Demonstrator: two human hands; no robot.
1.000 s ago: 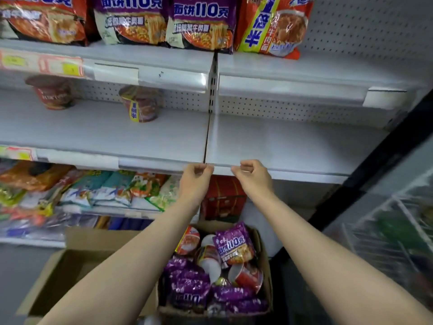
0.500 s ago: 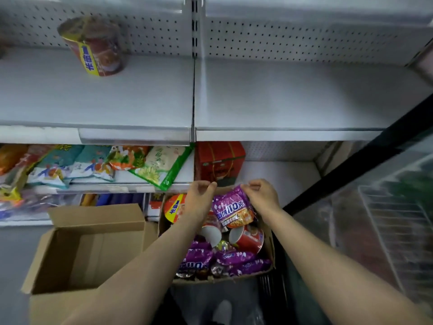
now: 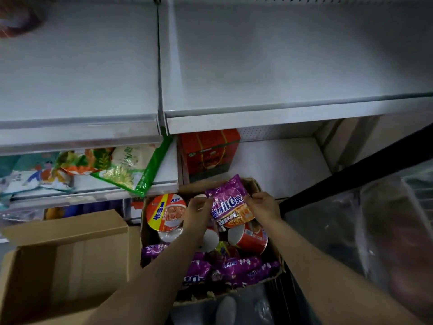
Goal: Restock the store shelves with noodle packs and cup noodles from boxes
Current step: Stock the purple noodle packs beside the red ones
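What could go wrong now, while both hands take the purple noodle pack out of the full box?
1. The left hand and right hand pinch only the edges of the purple noodle pack; the slippery wrapper may slide out and fall back.
2. The cup noodles lie loose on their sides just under the pack, so lifting might roll them about inside the box.
3. The shelf edge hangs above; a quick lift may knock the pack against it.
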